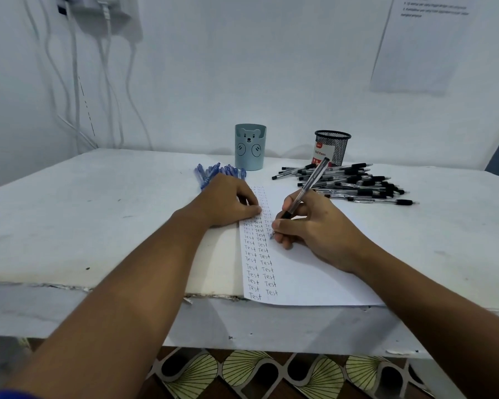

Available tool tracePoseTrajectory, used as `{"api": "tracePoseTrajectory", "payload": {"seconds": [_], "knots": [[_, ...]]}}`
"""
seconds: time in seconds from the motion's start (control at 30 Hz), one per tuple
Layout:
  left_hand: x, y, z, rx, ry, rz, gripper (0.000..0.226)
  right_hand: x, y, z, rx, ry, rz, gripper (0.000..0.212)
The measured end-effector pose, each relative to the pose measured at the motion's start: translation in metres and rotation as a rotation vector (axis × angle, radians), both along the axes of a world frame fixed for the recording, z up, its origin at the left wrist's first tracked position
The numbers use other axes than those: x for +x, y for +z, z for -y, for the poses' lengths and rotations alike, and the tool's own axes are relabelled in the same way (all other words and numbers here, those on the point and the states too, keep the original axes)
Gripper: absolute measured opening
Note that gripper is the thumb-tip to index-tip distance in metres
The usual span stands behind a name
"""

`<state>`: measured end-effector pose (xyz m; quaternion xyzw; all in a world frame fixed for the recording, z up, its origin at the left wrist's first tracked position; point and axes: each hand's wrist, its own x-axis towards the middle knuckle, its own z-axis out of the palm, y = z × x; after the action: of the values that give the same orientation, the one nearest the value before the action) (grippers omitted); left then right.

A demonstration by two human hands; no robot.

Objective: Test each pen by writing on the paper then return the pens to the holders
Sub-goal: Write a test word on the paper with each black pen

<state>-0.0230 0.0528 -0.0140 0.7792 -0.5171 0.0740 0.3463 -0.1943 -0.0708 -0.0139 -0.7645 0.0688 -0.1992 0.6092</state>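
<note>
A white sheet of paper (308,272) lies at the table's front edge, with columns of the word "Test" down its left side. My right hand (308,226) grips a black pen (310,182), its tip touching the paper beside the third column. My left hand (228,201) presses on the paper's top left corner with its fingers. A pile of black pens (355,182) lies to the right behind the paper. Several blue pens (213,171) lie behind my left hand. A light blue bear holder (249,146) and a black mesh holder (332,148) stand at the back.
The white table (98,220) has a worn front edge and stands against a white wall. White cables (75,82) hang down the wall at the left. A printed sheet (421,41) is stuck to the wall at the upper right. Patterned floor shows below.
</note>
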Motion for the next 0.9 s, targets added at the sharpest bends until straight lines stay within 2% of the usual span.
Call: {"api": "tracePoseTrajectory", "payload": {"seconds": [0.23, 0.53, 0.67, 0.83, 0.9], "knots": [[-0.0003, 0.0000, 0.0000, 0.008, 0.003, -0.002, 0.006, 0.0034, -0.0033, 0.0008, -0.067, -0.038, -0.008, 0.026], [0.0003, 0.0000, 0.0002, 0.003, -0.002, -0.010, 0.006, 0.0010, 0.0014, 0.0005, 0.018, 0.006, -0.010, 0.026], [0.0001, 0.0001, 0.0000, -0.003, 0.002, -0.012, 0.005, 0.0036, -0.0037, 0.0016, -0.105, -0.023, -0.006, 0.026], [-0.0009, -0.0006, 0.0003, -0.005, 0.004, -0.017, 0.005, 0.0003, 0.0023, 0.0033, 0.046, -0.006, 0.004, 0.027], [0.0001, -0.0007, 0.0003, -0.004, 0.002, -0.014, 0.005, 0.0006, 0.0020, 0.0030, 0.032, 0.012, -0.007, 0.027]]}}
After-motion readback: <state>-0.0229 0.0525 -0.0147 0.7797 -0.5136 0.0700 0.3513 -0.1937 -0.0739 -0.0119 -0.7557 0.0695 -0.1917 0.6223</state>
